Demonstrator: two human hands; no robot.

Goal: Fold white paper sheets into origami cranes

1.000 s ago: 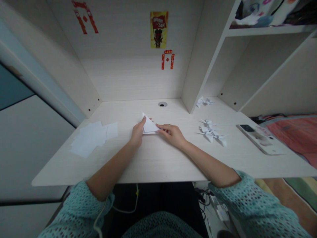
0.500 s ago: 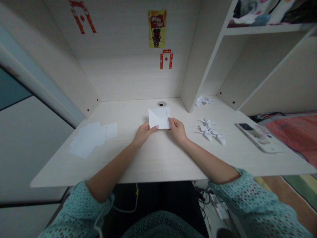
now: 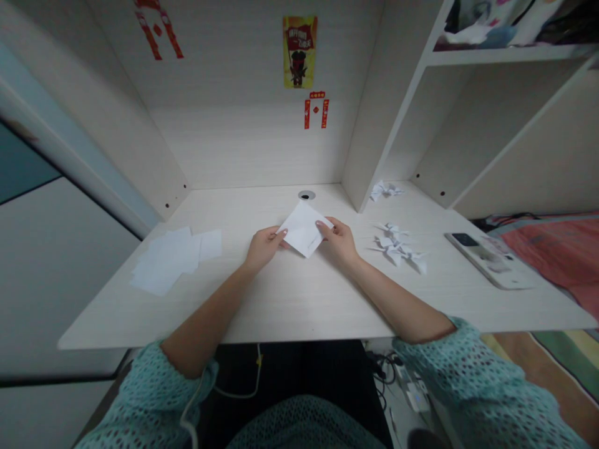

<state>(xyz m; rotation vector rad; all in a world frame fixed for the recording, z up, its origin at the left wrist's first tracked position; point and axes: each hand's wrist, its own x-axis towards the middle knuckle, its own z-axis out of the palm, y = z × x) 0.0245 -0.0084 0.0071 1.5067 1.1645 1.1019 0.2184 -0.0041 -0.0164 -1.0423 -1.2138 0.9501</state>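
Note:
A white folded paper square (image 3: 302, 229) is held above the middle of the desk, turned so one corner points toward me. My left hand (image 3: 265, 248) pinches its left corner between thumb and fingers. At its right corner, my right hand (image 3: 340, 239) grips the paper, the thumb lying on top. Faint printing shows near the paper's lower right edge. Several folded paper cranes (image 3: 393, 244) rest on the desk to the right of my right hand. Left of my left hand lies a spread of loose white paper sheets (image 3: 163, 259).
More folded paper (image 3: 386, 189) sits beside the upright divider (image 3: 369, 149). A white device with a dark panel (image 3: 489, 260) lies at the desk's right. A cable hole (image 3: 306, 195) is at the back. Red cloth (image 3: 556, 249) is beyond the right edge.
The paper square has rotated from edge-on to corner-toward-me. My left hand has shifted slightly left, and my right thumb has moved onto the paper's upper face.

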